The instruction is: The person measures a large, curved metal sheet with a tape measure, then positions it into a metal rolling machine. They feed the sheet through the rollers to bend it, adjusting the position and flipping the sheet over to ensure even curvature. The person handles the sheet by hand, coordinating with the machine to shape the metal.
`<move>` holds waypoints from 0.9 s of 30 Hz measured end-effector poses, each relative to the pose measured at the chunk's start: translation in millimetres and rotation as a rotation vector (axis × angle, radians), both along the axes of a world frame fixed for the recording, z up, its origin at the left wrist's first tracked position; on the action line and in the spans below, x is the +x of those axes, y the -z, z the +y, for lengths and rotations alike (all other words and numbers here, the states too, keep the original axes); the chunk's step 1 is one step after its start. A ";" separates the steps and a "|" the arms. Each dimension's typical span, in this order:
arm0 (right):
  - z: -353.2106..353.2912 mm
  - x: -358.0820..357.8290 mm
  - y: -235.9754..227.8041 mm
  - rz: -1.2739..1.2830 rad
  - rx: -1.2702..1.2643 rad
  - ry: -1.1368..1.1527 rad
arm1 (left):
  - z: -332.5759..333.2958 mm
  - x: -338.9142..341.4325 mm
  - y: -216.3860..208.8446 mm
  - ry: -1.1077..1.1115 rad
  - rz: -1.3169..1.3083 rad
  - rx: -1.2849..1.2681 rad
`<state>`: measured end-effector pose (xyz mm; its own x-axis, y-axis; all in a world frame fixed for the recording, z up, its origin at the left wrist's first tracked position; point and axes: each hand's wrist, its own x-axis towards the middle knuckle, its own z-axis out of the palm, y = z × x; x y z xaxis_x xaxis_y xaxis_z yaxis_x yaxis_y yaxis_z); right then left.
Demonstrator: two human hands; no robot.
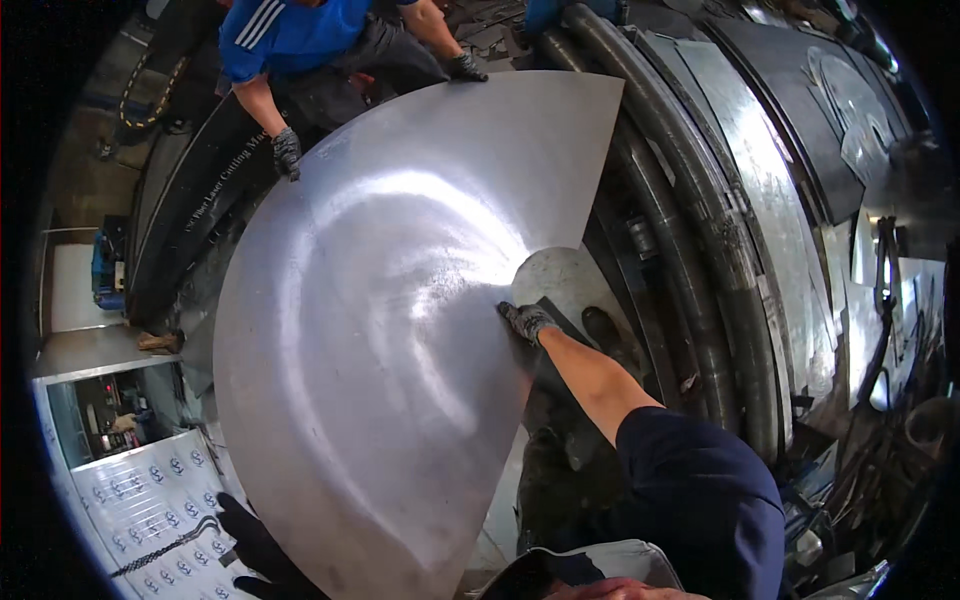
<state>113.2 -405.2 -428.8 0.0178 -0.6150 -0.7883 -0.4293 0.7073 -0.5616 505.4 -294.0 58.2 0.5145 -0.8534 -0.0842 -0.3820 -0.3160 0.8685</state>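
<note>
A large fan-shaped sheet of metal [350,330] spans the middle of the view, with a round notch cut at its inner corner. My right hand [527,320], in a dark grey glove, is closed on the sheet's edge just below that notch, its fingertips on the top face. The arm reaches in from the lower right in a navy sleeve [700,480]. I cannot see my left hand. Across from me, a person in a blue shirt [300,40] has one gloved hand [287,153] on the sheet's far left rim and the other [466,68] on its top edge.
Long dark curved-looking tubes [690,250] run along the right, beside stacked metal sheets [770,190]. A black machine panel [190,190] stands at the left. An unclear black shape [255,545] lies at the lower left, by a patterned white panel [155,500].
</note>
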 end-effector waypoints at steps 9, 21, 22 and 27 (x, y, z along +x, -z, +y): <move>-2.7 -36.8 -0.9 0.099 -0.258 0.032 | 1.4 -98.0 -46.1 0.155 0.041 -0.114; 13.7 -134.5 32.4 0.036 -0.174 0.125 | 8.3 -197.0 -11.3 0.142 0.101 -0.039; 22.3 -126.3 35.9 0.011 -0.173 0.161 | 10.1 -200.7 -12.5 0.143 0.101 -0.031; 18.6 -118.6 29.1 0.242 -0.318 -0.253 | 20.3 -225.8 -4.5 0.197 0.145 -0.068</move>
<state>-5.5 -386.6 -457.9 0.0371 -0.8265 -0.5617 -0.7117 0.3727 -0.5955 279.6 -273.8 62.7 0.3242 -0.9422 -0.0845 -0.3002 -0.1872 0.9353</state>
